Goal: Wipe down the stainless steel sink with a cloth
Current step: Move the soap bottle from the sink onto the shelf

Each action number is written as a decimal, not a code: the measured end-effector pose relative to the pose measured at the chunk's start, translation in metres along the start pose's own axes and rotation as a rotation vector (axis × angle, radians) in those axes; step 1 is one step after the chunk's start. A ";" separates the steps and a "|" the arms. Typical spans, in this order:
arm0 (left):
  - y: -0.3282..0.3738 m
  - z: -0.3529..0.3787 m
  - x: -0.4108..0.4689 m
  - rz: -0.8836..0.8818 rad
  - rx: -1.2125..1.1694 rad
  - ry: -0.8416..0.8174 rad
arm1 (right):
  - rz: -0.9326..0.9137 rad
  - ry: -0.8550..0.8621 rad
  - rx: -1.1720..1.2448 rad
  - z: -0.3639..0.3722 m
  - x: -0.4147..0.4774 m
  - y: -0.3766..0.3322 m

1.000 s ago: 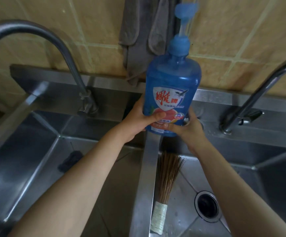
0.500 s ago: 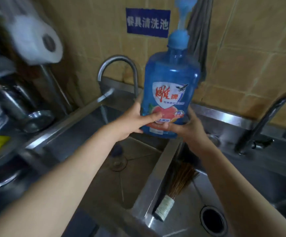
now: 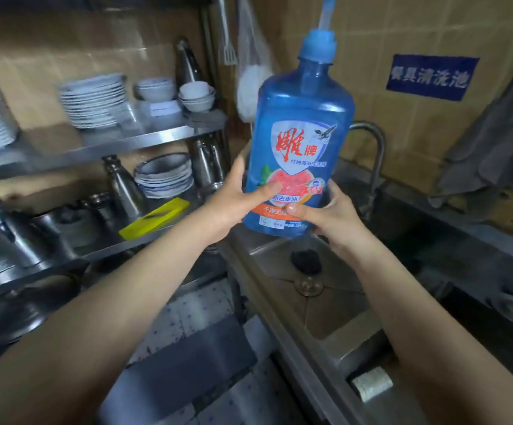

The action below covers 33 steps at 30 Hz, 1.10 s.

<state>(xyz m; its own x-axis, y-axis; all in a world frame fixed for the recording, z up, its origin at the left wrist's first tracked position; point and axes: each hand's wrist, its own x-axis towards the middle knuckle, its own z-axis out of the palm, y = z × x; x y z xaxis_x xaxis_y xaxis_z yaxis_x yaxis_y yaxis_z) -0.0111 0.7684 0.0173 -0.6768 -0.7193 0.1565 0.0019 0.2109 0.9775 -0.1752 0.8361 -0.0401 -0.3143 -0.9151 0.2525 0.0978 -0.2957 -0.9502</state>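
— Swung left from the sink's divider, the detergent bottle (image 3: 301, 154) now faces the dish shelves (image 3: 102, 142)?

— Yes; left hand (image 3: 236, 200) and right hand (image 3: 328, 216) both clasp its base above the sink (image 3: 325, 302); cloth (image 3: 500, 142) hangs far right.

Steel rack w/ stacked plates (image 3: 92, 101) & bowls (image 3: 196, 95) up top, yellow box (image 3: 154, 218) lower shelf; blue wall sign (image 3: 431, 76), blue detergent bottle (image 3: 298, 142) upright.

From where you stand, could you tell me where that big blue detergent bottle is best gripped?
Grip the detergent bottle low on its wide body, one palm from each side, as the left hand and right hand do now. It is broad and nearly upright; the thin pump neck at the top looks too slim to carry it.
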 end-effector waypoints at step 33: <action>-0.027 -0.355 0.097 0.071 -0.028 0.401 | 0.082 -0.385 -0.050 0.279 0.292 0.046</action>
<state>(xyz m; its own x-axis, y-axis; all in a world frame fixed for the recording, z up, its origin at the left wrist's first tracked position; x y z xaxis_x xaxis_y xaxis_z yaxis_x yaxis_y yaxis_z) 0.1848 0.4578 0.0558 -0.3338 -0.9059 0.2606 0.0620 0.2548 0.9650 0.0009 0.4792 0.0405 0.0703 -0.9738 0.2162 0.0584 -0.2123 -0.9754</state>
